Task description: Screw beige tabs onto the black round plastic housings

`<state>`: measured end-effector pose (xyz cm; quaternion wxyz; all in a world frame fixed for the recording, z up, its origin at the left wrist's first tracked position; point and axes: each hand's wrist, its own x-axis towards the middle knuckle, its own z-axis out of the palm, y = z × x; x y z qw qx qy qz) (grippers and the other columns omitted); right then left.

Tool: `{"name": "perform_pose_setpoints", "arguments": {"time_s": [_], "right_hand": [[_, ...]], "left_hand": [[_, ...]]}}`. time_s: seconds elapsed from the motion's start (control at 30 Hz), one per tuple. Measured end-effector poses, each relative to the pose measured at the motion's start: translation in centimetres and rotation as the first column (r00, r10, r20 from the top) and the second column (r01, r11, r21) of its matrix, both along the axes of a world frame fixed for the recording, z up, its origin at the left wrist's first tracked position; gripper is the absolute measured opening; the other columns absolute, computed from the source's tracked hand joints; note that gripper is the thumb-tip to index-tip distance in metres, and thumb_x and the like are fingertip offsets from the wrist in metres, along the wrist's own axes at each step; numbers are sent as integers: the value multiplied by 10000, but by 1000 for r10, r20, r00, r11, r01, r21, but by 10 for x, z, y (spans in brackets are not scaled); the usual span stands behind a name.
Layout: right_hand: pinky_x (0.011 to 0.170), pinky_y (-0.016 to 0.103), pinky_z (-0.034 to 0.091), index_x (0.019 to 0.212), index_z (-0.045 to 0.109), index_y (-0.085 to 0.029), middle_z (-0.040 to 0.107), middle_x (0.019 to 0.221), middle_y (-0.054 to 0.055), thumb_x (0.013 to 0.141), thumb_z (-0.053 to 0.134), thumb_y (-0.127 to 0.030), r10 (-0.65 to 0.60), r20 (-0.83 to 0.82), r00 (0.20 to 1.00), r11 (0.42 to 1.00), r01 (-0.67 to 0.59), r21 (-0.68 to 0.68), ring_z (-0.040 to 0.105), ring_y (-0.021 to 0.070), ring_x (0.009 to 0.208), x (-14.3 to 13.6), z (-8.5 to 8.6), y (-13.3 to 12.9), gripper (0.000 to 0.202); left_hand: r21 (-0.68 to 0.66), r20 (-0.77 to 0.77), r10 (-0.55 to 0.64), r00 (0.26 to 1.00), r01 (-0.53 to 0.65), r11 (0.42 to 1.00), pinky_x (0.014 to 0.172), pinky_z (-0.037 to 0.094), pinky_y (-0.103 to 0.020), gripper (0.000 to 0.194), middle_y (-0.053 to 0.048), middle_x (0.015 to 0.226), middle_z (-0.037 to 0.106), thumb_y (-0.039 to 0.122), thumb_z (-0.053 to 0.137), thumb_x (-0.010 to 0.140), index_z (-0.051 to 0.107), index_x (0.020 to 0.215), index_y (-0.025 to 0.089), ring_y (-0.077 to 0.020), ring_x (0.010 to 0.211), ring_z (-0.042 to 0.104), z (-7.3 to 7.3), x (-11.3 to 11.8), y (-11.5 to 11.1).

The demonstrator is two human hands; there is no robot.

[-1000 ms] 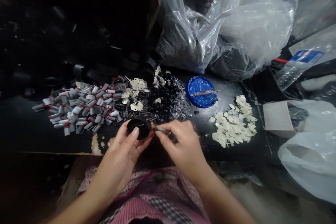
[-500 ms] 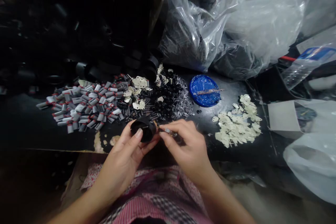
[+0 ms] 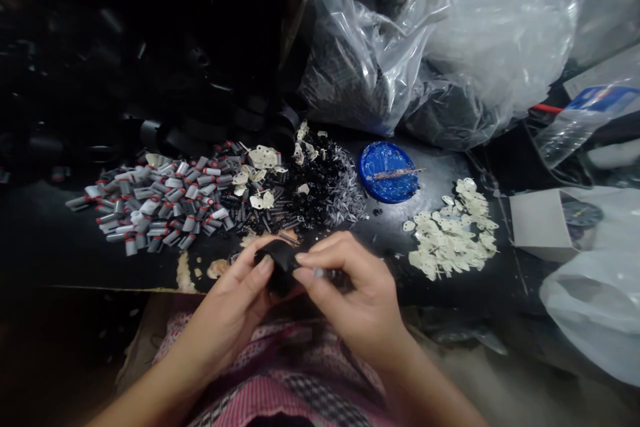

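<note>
Left hand [image 3: 245, 290]'s got a curved black part [image 3: 281, 259] near the bench's front edge [image 3: 125, 287], right hand [image 3: 353, 280]'s pinching some little grey thingy [image 3: 319, 272] just beside it.

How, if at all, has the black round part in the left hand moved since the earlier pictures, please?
Yes: the black round part has moved toward the person, away from the loose springs.

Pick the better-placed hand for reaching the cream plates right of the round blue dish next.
Right, probably: the right hand is nearer the cream plates; the left hand is farther off, gripping the black part. The right would likely need freeing first, as it holds a small grey object.
</note>
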<state>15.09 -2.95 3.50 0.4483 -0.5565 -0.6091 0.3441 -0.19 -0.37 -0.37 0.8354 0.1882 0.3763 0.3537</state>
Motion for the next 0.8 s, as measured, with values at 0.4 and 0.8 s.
{"name": "perform_pose_setpoints", "arguments": {"time_s": [0.4, 0.8], "right_hand": [[712, 291, 435, 879, 637, -208, 664, 804, -18, 843, 650, -153, -34, 159, 987, 999, 34, 4, 617, 132, 759, 2, 8, -1, 67], [706, 353, 360, 932, 647, -174, 715, 837, 11, 892, 558, -139, 63, 504, 861, 986, -131, 101, 630, 154, 734, 9, 19, 2, 103]], "left_hand": [[47, 7, -151, 988, 151, 987, 796, 537, -231, 196, -5, 1118, 644, 352, 657, 832, 715, 1006, 284, -170, 952, 628, -3, -9, 12], [43, -50, -74, 996, 76, 996, 799, 550, -236, 182, -25, 1099, 676, 328, 664, 830, 708, 991, 255, -184, 989, 624, -7, -5, 9]]}}
